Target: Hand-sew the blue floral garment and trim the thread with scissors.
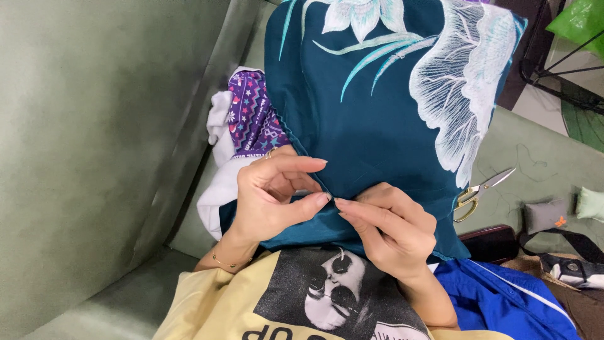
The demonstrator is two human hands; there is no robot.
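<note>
left hand: our left hand [267,198] sits at about 7 o'clock of centre, thumb and forefinger pinched shut on the edge of the teal cushion cover [371,126]; a thin ring and a bracelet show on it.
right hand: our right hand [393,226] is at 5 o'clock of centre, fingers curled, tips pinching the same edge, its fingertips touching the left hand's.
teal cover: we see it standing upright on the lap, filling the frame from 12 to 3 o'clock; dark teal cloth with a white and pale-blue flower and leaf print, the biggest white patch at 2 o'clock.
seam: we hold it where both hands meet, near centre; we cannot tell whether a needle or thread is there.
purple cloth: a purple patterned piece [251,116] with small stars and stripes, at 10 o'clock, just beside the cover's left edge.
white cloth: white fabric [217,182] under and left of the purple piece, touching our left wrist.
scissors: gold-handled scissors [481,189] lie at 3 o'clock on the green sofa [94,126], blades closed, half behind the cover.
small packages: a grey pouch with an orange mark [544,215] and a pale green cushion [591,204] at 4 o'clock, near each other.
blue garment: bright blue with a white stripe [503,296], at 5 o'clock.
</note>
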